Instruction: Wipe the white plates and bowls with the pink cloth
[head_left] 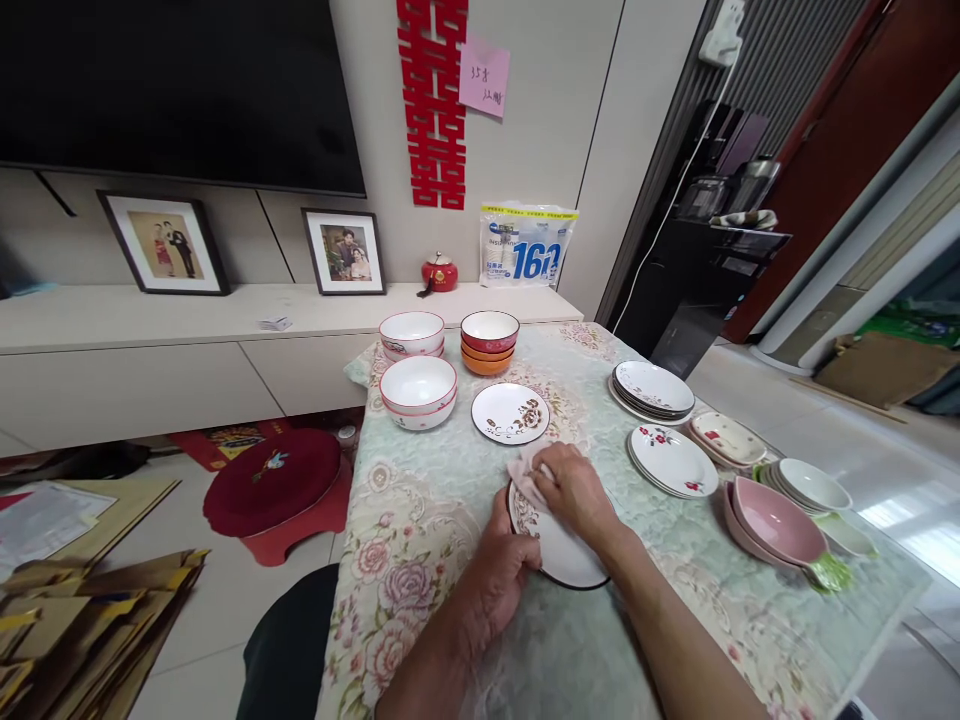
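A white plate with a dark rim and brown flowers [566, 553] is held tilted over the table. My left hand [501, 568] grips its left edge, thumb on the upper face and fingers beneath. My right hand [574, 487] is closed on a pale pink cloth [527, 478], pressed to the plate's upper left part. Just beyond, a similar plate with brown flowers [510, 413] lies flat on the flowered tablecloth [420, 500].
White bowls [418, 390] and red and orange bowls [489, 345] stand stacked at the back left. Stacked plates [652, 388], floral plates [671, 462] and pink bowls [776, 525] occupy the right. A red stool [274, 480] is left of the table.
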